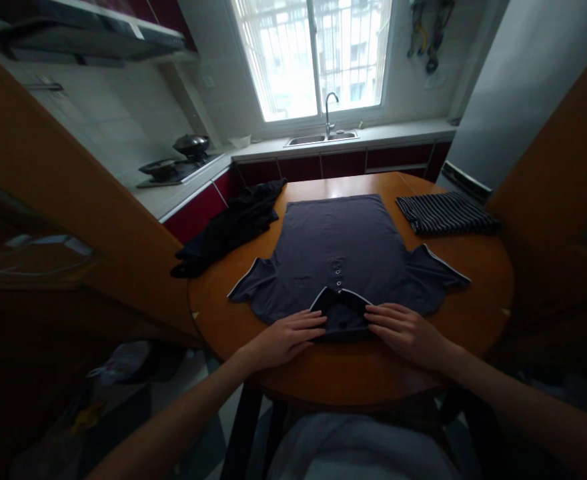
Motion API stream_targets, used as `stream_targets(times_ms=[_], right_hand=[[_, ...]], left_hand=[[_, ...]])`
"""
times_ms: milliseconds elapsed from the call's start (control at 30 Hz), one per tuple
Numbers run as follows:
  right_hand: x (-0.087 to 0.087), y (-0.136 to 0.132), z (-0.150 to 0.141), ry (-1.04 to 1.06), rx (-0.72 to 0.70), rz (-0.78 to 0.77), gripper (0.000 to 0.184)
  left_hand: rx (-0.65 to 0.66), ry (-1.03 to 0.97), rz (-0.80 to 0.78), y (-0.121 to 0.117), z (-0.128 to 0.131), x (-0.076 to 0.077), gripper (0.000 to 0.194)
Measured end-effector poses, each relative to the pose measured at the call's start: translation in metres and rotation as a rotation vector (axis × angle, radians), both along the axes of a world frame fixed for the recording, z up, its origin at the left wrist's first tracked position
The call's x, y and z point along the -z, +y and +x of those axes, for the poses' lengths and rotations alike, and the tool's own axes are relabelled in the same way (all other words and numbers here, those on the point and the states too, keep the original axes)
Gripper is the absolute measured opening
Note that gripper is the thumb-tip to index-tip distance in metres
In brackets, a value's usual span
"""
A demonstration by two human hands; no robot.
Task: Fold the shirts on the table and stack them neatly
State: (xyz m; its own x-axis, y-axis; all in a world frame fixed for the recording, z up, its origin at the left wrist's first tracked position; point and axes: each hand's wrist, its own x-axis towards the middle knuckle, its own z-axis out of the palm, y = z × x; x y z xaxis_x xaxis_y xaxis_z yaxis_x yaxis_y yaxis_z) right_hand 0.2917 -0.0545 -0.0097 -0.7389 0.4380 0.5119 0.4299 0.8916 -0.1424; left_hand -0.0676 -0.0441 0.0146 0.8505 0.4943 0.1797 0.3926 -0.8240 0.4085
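Tabletop [483, 287] of rounded wood spreads under both hands and well beyond them. Grey short-sleeved shirt [343, 233] lies front up on it, directly ahead of the hands, its long axis running straight away from them: collar end close in, hem at the far end, one sleeve out to each side. Dark clothing [233, 230] sits in a loose heap ahead and to the left of the left hand, over the table's edge; a striped folded cloth [448, 213] lies ahead and to the right of the right hand. Left hand [288, 337] and right hand [406, 330] rest open, palms down, fingers extended onto the collar [343, 312] from either side, about equally near it. Two small buttons [338, 273] show just ahead, between the hands.
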Motion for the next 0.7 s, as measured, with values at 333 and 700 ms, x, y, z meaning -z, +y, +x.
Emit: stream_targets(times_ms=[333, 700], right_hand=[[-0.027, 0.024, -0.011, 0.207, 0.053, -0.256, 0.034], [-0.043, 0.024, -0.138, -0.162, -0.021, -0.282, 0.039]], left_hand=[[-0.378, -0.221, 0.026, -0.004, -0.032, 0.007, 0.038], [-0.416, -0.124, 0.082, 0.005, -0.068, 0.013, 0.024]])
